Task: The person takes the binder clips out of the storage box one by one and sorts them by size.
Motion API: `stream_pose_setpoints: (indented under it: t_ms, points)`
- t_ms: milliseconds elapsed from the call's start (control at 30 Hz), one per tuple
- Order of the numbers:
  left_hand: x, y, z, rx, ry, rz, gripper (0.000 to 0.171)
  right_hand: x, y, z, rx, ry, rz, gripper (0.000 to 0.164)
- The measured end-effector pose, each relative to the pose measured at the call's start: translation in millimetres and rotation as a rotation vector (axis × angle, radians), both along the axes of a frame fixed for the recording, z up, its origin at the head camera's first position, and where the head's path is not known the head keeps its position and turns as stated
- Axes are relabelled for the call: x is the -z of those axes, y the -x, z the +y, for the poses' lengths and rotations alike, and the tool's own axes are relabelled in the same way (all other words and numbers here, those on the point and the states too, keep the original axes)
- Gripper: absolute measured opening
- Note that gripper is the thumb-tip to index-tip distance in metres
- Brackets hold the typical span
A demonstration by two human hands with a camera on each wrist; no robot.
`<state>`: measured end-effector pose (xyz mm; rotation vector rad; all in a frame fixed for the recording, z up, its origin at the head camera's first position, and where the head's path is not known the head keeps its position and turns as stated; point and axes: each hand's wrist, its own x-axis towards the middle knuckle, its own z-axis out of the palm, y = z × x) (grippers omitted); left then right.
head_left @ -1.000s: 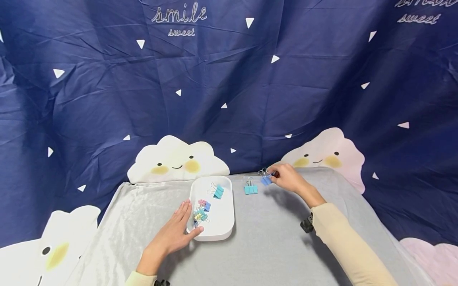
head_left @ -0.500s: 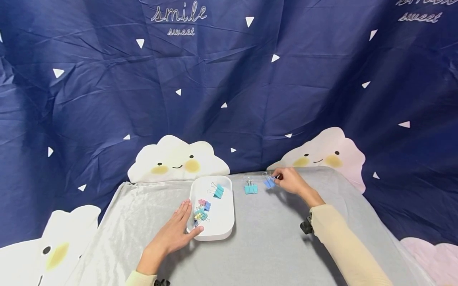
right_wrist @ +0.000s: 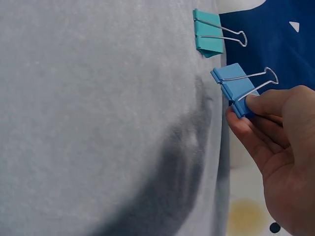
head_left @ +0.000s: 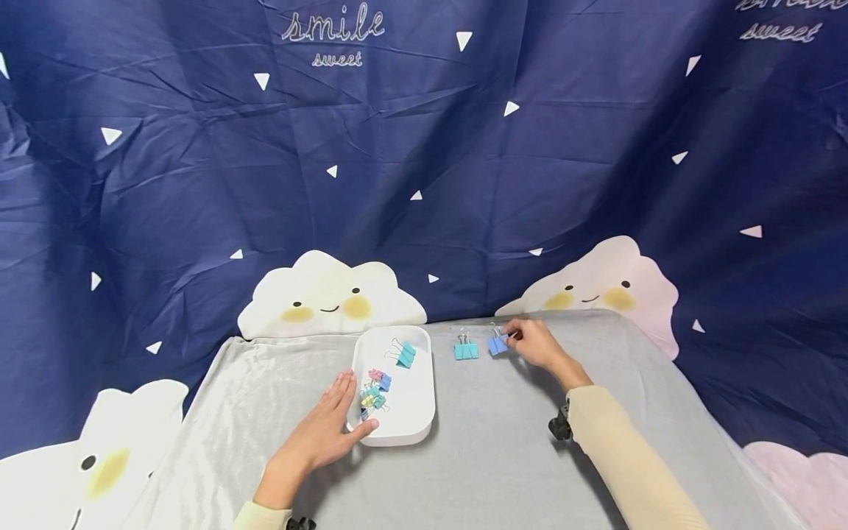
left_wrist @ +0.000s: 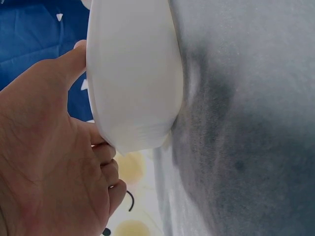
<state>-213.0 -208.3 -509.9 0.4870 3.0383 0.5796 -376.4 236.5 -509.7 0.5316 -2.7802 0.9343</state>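
Observation:
With thumb and fingers my right hand (head_left: 538,344) pinches one end of a blue binder clip (right_wrist: 236,87), its wire handles pointing toward the backdrop in the right wrist view. Beside it on the cloth stands a teal binder clip (head_left: 466,351), a small gap between the two. My left hand (head_left: 321,427) rests against the near left corner of a white box (head_left: 414,408), its fingers fairly straight along the side and the thumb at the rim. Inside the box lie a larger teal binder clip (head_left: 406,356) and a cluster of small coloured binder clips (head_left: 375,397).
A grey cloth (head_left: 490,456) covers the table. Behind its far edge hangs a dark blue backdrop (head_left: 424,147) printed with clouds and white triangles. Both clips outside the box are close to that far edge.
My right hand has moved slightly down toward the cloth with the blue binder clip, which now sits nearly level with the teal one. My left hand and the box have stayed in place.

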Motion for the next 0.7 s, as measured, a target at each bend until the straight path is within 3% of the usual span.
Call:
stream_pose_setpoints:
  t_ms: [333,700]
  points:
    - [0.3,0.4,0.0,0.001,-0.008,-0.006,0.102,11.5,0.6,2.1,-0.003,0.045,-0.022,0.019]
    - [-1.1,0.1,-0.1,0.002,-0.009,-0.013,0.102,23.3,3.2,4.6,0.036,0.001,-0.046,0.016]
